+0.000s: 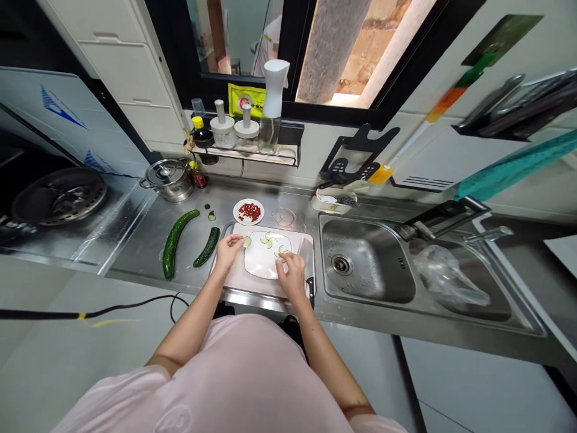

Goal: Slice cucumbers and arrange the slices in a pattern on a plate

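As the left hand (228, 251) holds a thin cucumber slice (247, 241) at the plate's left edge, its fingers (238, 239) pinch the slice lightly by the rim, a grip that suits something so delicate. The right hand (291, 273) has its fingertips (283, 257) bunched together on the slices beside them, though whether they pinch one I cannot tell. Directly beneath the fingers, a white plate (256, 266) carries more cucumber slices (268, 240) fanned like a pinwheel, and it sits on a cutting board (264, 290). A knife handle (311, 290) lies just right of the fingers. Farther left, a cut cucumber (207, 247) and a whole cucumber (177, 243) rest on the steel tabletop (139, 252); beyond the fingers sits a small plate of red berries (249, 211), with a steel sink (360, 258) off to the right.
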A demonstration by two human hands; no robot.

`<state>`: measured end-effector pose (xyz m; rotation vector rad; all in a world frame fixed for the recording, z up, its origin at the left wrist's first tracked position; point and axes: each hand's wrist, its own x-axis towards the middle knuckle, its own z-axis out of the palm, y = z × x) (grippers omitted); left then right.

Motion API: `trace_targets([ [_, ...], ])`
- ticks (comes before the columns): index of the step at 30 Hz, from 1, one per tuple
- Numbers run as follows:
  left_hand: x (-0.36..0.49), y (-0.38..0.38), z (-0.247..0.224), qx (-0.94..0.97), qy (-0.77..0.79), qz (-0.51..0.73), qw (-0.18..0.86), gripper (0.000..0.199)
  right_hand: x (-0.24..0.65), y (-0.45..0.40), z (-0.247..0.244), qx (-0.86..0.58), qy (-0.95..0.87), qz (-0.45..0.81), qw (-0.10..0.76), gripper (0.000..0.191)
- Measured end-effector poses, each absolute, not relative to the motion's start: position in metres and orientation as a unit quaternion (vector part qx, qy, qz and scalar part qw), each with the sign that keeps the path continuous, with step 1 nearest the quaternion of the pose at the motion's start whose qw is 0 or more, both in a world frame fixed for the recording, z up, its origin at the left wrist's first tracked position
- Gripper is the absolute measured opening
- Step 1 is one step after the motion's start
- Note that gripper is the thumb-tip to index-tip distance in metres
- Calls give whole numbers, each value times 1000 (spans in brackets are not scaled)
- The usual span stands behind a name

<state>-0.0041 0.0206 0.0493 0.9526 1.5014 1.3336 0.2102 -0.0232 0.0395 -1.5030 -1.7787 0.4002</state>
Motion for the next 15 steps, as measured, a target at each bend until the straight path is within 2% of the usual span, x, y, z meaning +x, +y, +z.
trace_targets([
  [6,17,15,96,403,548,542,493,28,194,4,85,-531,-679,269,430,26],
  [15,27,9,106,436,513,529,517,27,181,19,109,-480,-686,342,426,22],
])
